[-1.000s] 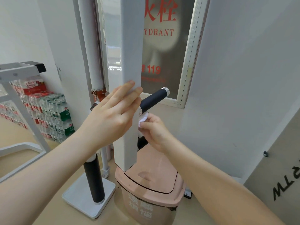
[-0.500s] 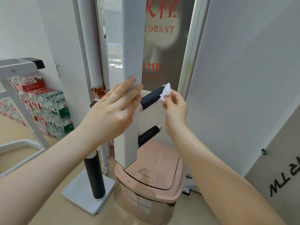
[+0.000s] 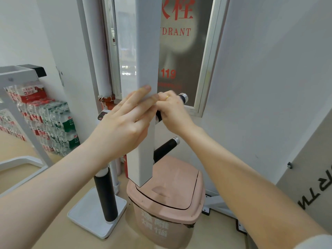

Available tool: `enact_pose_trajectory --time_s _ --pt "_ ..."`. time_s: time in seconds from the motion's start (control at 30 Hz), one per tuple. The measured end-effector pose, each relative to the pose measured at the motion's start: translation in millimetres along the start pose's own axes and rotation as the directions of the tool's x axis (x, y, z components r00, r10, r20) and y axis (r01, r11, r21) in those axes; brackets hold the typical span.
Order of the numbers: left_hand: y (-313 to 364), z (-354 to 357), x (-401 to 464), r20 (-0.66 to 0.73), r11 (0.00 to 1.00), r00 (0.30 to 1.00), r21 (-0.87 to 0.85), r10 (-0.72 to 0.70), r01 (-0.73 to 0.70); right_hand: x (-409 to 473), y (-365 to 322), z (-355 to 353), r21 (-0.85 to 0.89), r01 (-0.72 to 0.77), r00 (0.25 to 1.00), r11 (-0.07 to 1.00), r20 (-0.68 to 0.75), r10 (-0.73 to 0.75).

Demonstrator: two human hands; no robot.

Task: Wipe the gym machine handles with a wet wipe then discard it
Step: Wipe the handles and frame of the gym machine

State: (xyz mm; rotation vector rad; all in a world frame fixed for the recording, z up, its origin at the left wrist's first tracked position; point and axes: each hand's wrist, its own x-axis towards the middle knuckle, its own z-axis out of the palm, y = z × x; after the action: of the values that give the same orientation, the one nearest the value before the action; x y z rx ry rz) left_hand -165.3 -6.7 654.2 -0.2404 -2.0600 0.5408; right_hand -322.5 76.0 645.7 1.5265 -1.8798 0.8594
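Your left hand rests with fingers straight and slightly spread on the white machine post. Just right, your right hand curls around the upper black handle; the wet wipe is hidden. Below stands a pink bin.

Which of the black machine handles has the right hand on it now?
The upper handle by the hydrant cabinet: the right hand curls around it. The lower handle above the pink bin is bare and untouched.
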Motion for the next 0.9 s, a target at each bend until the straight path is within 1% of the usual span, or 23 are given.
enact_pose_trajectory --time_s 0.03,0.1,0.13,0.17,0.23,0.27,0.3,0.33,0.37,0.4,0.43,0.5,0.53,0.57,0.6,0.63,0.67,0.7,0.73,0.77,0.83,0.87,0.9 --pt "0 0 0 -0.003 1.0 1.0 -0.001 0.001 -0.001 1 8 -4 -0.02 -0.074 0.997 0.997 -0.036 0.073" --pt "1 -1 0 -0.006 1.0 1.0 -0.001 0.006 -0.006 2 22 -8 -0.059 -0.321 0.943 0.945 -0.11 0.314" --pt "1 -1 0 -0.006 1.0 1.0 0.0 0.006 -0.006 0 22 -8 -0.052 -0.366 0.926 0.929 -0.116 0.359" --pt "1 -1 0 -0.006 1.0 1.0 -0.003 0.006 -0.006 -2 15 -4 -0.033 -0.305 0.946 0.952 -0.127 0.299" --pt "1 -1 0 -0.01 1.0 1.0 -0.019 0.0 -0.001 -13 -3 6 0.003 -0.064 0.991 0.998 -0.115 0.064" --pt "1 -2 0 -0.012 1.0 1.0 -0.021 -0.001 0.001 -17 -5 8 0.007 0.012 0.993 1.0 -0.121 -0.011" --pt "1 -2 1 -0.013 1.0 1.0 -0.018 -0.001 0.001 -17 0 6 -0.005 0.016 0.991 1.0 -0.131 -0.016" --pt "2 -2 1 -0.018 1.0 1.0 -0.012 -0.001 0.001 -15 9 3 -0.054 -0.059 0.986 0.997 -0.157 0.05" --pt "1 -2 0 -0.02 1.0 1.0 -0.008 -0.003 0.002 -12 19 0 -0.094 -0.193 0.966 0.977 -0.195 0.172" --pt "2 -1 0 -0.02 1.0 1.0 -0.014 -0.004 0.003 -12 29 -3 -0.082 -0.36 0.914 0.929 -0.23 0.334" --pt "1 -1 -1 -0.016 1.0 1.0 -0.023 -0.001 0.001 -13 36 -4 0.008 -0.519 0.826 0.854 -0.252 0.504" --pt "0 -1 0 -0.009 1.0 1.0 -0.03 0.002 -0.002 -19 37 -2 0.263 -0.698 0.638 0.666 -0.196 0.745" --pt "-1 -1 1 -0.009 1.0 1.0 -0.028 0.004 -0.004 -22 32 1 0.378 -0.736 0.561 0.562 -0.124 0.819" --pt "-1 -1 1 -0.01 1.0 1.0 -0.026 0.009 -0.009 -25 27 6 0.521 -0.742 0.487 0.421 -0.011 0.873" --pt "-1 -1 1 -0.012 1.0 1.0 -0.025 0.013 -0.013 -27 20 9 0.675 -0.703 0.426 0.227 0.144 0.893" --pt "-1 -1 0 -0.013 1.0 1.0 -0.027 0.012 -0.012 -29 12 11 0.794 -0.608 0.409 0.002 0.31 0.858" --pt "-1 -1 -1 -0.012 1.0 1.0 -0.029 0.009 -0.01 -30 5 12 0.834 -0.513 0.421 -0.204 0.451 0.787" --pt "-1 -1 -1 -0.011 1.0 1.0 -0.029 0.008 -0.008 -30 -3 12 0.815 -0.47 0.453 -0.34 0.553 0.7" --pt "0 -2 -1 -0.007 0.999 1.0 -0.031 0.008 -0.008 -31 -10 9 0.768 -0.486 0.479 -0.416 0.633 0.608" --pt "0 -2 0 -0.002 0.999 1.0 -0.037 0.009 -0.009 -32 -13 7 0.718 -0.535 0.486 -0.445 0.692 0.533" --pt "-1 -2 0 0.001 0.999 1.0 -0.035 0.009 -0.009 -30 -12 5 0.662 -0.603 0.451 -0.446 0.743 0.494" --pt "-1 -1 0 -0.002 1.0 1.0 -0.028 0.011 -0.011 -27 -10 4 0.656 -0.569 0.422 -0.495 0.75 0.509" --pt "-1 -1 0 -0.005 1.0 1.0 -0.025 0.014 -0.015 -25 -8 3 0.663 -0.482 0.381 -0.573 0.748 0.544"
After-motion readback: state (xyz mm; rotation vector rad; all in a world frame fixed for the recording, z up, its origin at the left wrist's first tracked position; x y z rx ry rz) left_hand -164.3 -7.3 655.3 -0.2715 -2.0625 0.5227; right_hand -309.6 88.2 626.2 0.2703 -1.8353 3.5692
